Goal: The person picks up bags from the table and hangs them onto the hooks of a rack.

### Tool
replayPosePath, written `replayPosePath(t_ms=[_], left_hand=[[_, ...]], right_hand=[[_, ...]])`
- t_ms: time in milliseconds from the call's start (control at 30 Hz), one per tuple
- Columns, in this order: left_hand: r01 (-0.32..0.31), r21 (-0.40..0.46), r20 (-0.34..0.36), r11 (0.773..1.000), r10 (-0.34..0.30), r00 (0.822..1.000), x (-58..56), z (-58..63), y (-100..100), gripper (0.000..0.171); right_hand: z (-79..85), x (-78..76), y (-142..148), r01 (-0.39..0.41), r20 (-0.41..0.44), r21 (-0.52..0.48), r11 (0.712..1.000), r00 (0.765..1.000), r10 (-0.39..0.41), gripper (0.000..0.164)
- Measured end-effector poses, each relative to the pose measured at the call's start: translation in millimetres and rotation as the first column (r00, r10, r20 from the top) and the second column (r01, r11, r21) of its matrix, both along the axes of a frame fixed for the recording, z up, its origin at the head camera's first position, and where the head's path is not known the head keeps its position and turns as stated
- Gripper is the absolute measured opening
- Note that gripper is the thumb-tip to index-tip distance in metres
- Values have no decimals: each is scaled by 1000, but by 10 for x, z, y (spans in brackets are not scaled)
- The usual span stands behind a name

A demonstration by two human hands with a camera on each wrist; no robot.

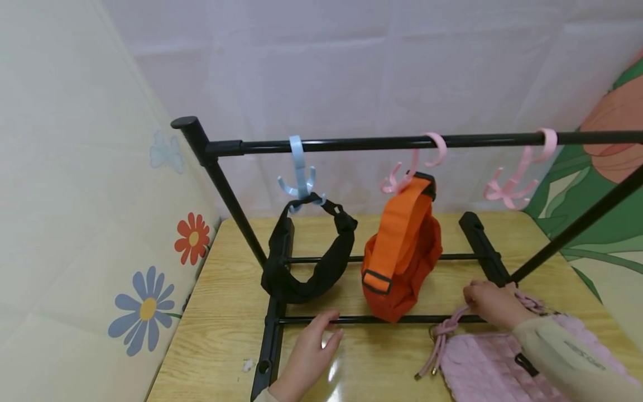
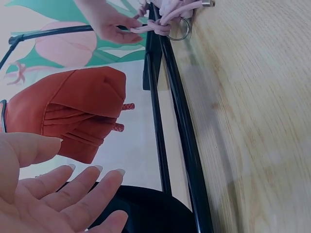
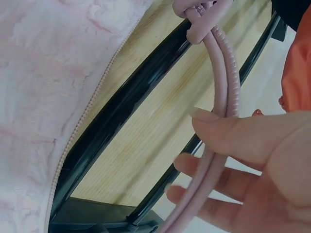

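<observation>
My right hand (image 1: 494, 304) grips the knotted pink strap (image 3: 221, 73) of a quilted pink bag (image 1: 482, 363), thumb on one side and fingers behind. The bag's body lies on the table at the front right, partly behind my sleeve. My left hand (image 1: 308, 357) hovers near the rack's lower front bar, fingers spread and holding nothing. Above it, a black bag (image 1: 278, 279) hangs by its strap from a blue hook (image 1: 298, 167). An orange bag (image 1: 402, 257) hangs from a pink hook (image 1: 402, 181) in the middle.
A black rack stands on the wooden table (image 1: 211, 329), its top rail (image 1: 341, 144) crossing above the hands. Another pink hook (image 1: 512, 187) on the right of the rail carries nothing. Lower bars (image 1: 346, 320) run between the rack's feet. Flower-printed walls rise at both sides.
</observation>
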State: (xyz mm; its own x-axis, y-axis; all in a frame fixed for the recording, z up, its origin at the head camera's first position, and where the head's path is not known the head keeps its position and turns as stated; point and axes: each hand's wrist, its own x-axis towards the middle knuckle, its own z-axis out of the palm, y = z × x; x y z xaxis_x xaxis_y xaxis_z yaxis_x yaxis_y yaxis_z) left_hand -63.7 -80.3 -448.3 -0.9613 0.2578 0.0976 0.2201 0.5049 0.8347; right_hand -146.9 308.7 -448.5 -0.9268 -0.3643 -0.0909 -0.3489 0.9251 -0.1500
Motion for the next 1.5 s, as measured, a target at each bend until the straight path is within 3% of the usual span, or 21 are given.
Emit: replayPosePath(t_ms=[167,400,533,633,767,900,1133,1333,1500], left_hand=[[24,1,34,1000,-24,999,2,11,38,35],[94,-9,44,996,-94,995,27,28,107,32],[128,-12,90,992,-127,988,29,46,141,29],[157,-10,120,987,-155,981,34,52,174,29],[200,-14,93,980,-198,976,55,43,229,29],[220,-24,34,975,-219,975,80,40,292,28],[234,-74,-118,970,-241,963,116,51,419,26],[227,-99,-128,969,-239,963,137,54,484,27],[228,-115,-136,967,-243,960,138,58,519,27]], right_hand=[[40,29,15,4,37,-33,999,999,-3,27],[162,58,-6,13,17,-50,999,1000,-12,27],[251,76,-19,13,14,-36,999,1000,-12,26],[303,115,-27,-1,-29,-43,999,1000,0,27],[369,188,-32,-13,-123,-61,998,992,5,31],[425,256,-35,-49,-225,-70,996,974,32,34],[540,307,-55,-85,-298,-115,990,953,47,37],[631,324,-79,-129,-457,-102,986,887,69,38],[707,342,-92,-108,-497,-119,987,867,35,35]])
